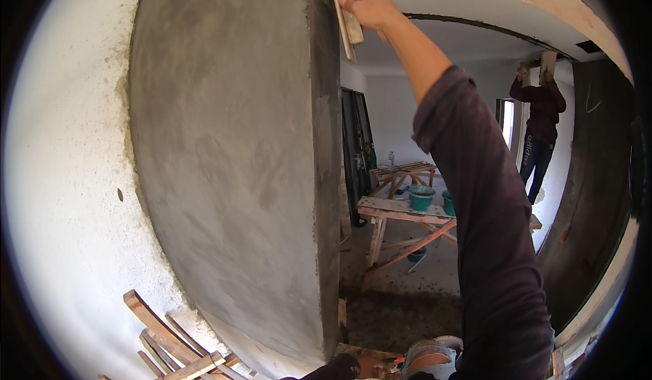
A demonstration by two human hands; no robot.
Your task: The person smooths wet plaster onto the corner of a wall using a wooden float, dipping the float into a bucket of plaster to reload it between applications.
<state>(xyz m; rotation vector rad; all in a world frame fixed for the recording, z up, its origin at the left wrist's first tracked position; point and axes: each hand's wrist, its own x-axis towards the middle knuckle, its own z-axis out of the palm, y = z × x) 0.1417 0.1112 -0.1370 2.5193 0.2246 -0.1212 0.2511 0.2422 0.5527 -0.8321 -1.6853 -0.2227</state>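
Up at the top corner of the grey plastered column (227, 163), my right hand (370, 10) grips a pale wooden float (350, 35), held upright along the column's edge. My left hand (367, 365) is low at the bottom edge, fingers closed around something orange that I cannot make out clearly, beside a grey, mortar-smeared container (424, 363). My right sleeved arm crosses much of the doorway.
A co-worker (543, 112) stands raised at right, arms up with a board. Beyond the opening are a wooden trestle (377, 205), green buckets (420, 200), a second trestle (394, 171) and dark frames (353, 156). Loose timber (163, 326) lies at lower left beside the white wall (68, 163).
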